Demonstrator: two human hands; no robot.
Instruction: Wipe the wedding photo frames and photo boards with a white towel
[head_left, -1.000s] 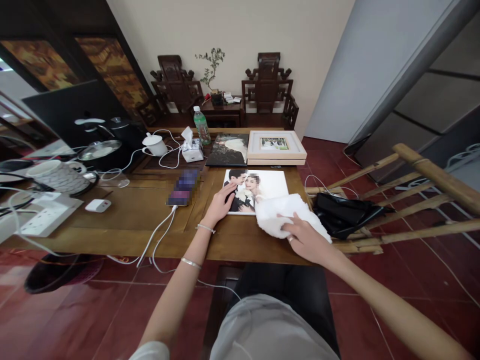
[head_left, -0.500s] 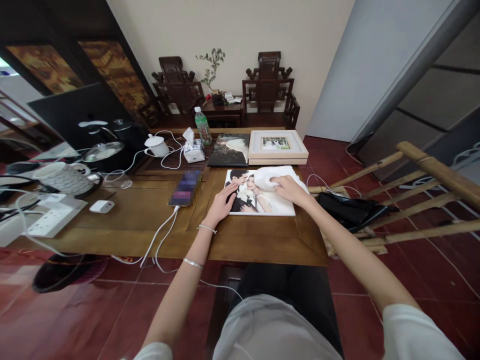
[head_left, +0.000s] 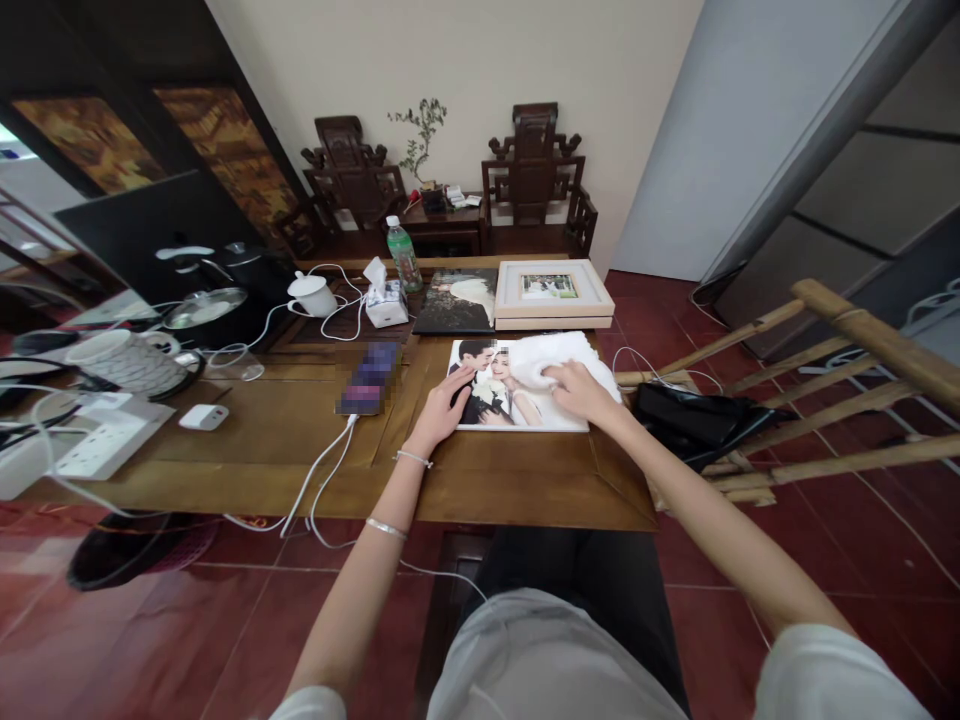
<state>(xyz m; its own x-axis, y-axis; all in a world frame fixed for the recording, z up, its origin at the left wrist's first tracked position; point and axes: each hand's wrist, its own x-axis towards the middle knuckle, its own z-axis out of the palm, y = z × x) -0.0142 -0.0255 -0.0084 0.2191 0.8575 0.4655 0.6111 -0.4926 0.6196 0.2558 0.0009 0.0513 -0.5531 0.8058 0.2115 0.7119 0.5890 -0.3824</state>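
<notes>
A photo panel (head_left: 491, 405) with a picture of a couple lies flat on the wooden table (head_left: 510, 480). My left hand (head_left: 444, 405) rests on its left edge, fingers stretched out over the picture. On the panel's right part lies a fluffy white cloth (head_left: 566, 350). My right hand (head_left: 581, 390) presses this cloth down with its fingers closed on it, so part of the panel beneath is covered. Behind the panel are a dark photo panel (head_left: 455, 312) and a pale picture frame (head_left: 555, 292).
Left of my left hand lies a phone (head_left: 369, 378) with a white cable. A tissue box (head_left: 386, 302), a green-labelled bottle (head_left: 403, 255), a lidded white cup (head_left: 312, 294) and a power strip (head_left: 112, 430) stand farther left. A bamboo chair (head_left: 817, 400) is at the right.
My right hand has shifted slightly toward me and to the right with the cloth under it. My left hand stays on the panel's left edge.
</notes>
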